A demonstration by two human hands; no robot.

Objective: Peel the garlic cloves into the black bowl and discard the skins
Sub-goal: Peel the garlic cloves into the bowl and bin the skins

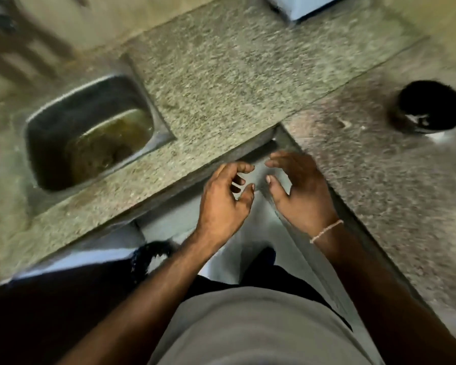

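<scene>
Granite counter [221, 83], speckled, L-shaped, wraps an inner corner; picture blurred throughout. Steel sink [90, 133] set into the counter, left of the corner, brownish water or stain at its bottom. Black bowl [429, 106] stands on the counter's right-hand run, well right of the corner and well apart from both hands; pale bits inside it, too blurred to name. Left hand [224, 198] just in front of the corner, over the counter's edge, fingers loosely curled, nothing in them. Right hand [300, 188] just beside it, palm turned toward the left hand, fingers spread and relaxed, nothing held. Thin pale bracelet [327, 231] on the right wrist. No contact between the hands.
</scene>
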